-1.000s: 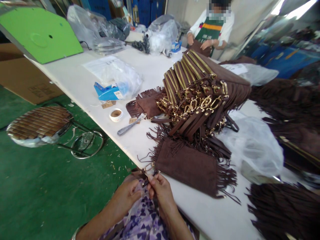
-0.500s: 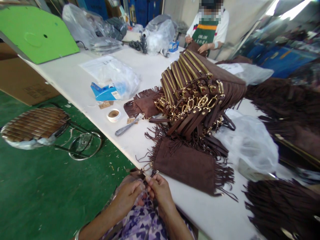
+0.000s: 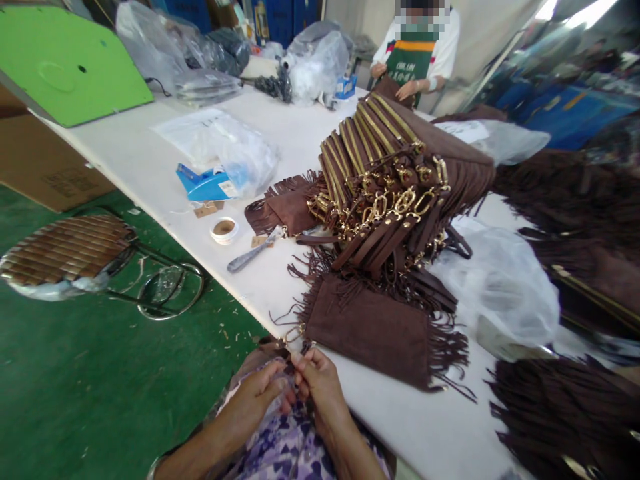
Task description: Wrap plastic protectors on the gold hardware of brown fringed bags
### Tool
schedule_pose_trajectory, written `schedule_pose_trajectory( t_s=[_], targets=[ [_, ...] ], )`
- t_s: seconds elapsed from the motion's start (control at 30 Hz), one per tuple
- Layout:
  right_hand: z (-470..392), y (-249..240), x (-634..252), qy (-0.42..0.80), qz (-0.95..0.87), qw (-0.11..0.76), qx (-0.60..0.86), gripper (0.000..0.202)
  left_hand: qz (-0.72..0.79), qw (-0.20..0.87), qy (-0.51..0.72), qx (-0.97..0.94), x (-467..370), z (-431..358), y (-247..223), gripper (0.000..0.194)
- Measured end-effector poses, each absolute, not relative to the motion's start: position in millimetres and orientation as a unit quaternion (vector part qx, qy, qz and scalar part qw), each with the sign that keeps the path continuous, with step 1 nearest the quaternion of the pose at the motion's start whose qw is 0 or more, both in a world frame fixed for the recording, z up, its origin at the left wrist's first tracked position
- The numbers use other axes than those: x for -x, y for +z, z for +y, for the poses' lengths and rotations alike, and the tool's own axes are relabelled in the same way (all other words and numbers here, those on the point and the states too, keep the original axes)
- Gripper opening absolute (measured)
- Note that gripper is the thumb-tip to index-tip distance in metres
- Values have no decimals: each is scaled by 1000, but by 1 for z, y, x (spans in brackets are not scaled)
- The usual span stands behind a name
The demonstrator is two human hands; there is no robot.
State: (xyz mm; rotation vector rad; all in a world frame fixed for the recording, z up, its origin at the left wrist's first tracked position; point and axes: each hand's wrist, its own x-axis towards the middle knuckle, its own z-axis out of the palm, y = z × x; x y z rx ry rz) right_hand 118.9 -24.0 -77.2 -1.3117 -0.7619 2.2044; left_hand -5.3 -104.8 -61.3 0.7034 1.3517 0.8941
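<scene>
Both hands are close together over my lap, at the near edge of the table. My right hand (image 3: 320,380) pinches a dark brown strap (image 3: 306,347) between thumb and fingers. Beside it, my left hand (image 3: 263,393) has its fingers curled in toward the right fingertips; some clear plastic shows there, but what it grips is hidden. Just beyond the hands, a brown suede bag with fringe (image 3: 370,333) lies flat on the table, a gold ring (image 3: 295,333) at its near left corner.
A tall stack of brown bags with gold zips and clasps (image 3: 395,167) fills the white table's (image 3: 280,280) middle. A tape roll (image 3: 224,230), blue tape dispenser (image 3: 205,183) and grey-handled tool (image 3: 253,252) lie left. A co-worker (image 3: 415,60) handles brown material behind. A stool (image 3: 70,250) stands left.
My left hand has loosened slightly, its thumb and fingers shifting a little beside the right hand. The right hand keeps its pinch. The view has shifted slightly.
</scene>
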Motion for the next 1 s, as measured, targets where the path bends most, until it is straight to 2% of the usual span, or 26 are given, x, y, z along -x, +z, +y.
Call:
schedule_pose_trajectory(
  t_s=[0.23,0.33,0.5,0.63,1.0],
  targets=[
    [-25,-83,-119,810,-279,241,456,47,594,627,403,-302,2,-93,-64,37],
    [-24,-84,-124,797,-330,218,456,47,600,626,398,-299,1,-90,-68,42],
    [-24,-68,-143,711,-482,192,475,27,606,637,429,-207,2,-92,-82,43],
    [-29,-59,-152,680,-525,144,490,17,604,651,443,-121,0,-91,-88,50],
    [-37,-74,-145,759,-412,132,486,32,586,663,461,-62,-8,-84,-71,54]
  ],
)
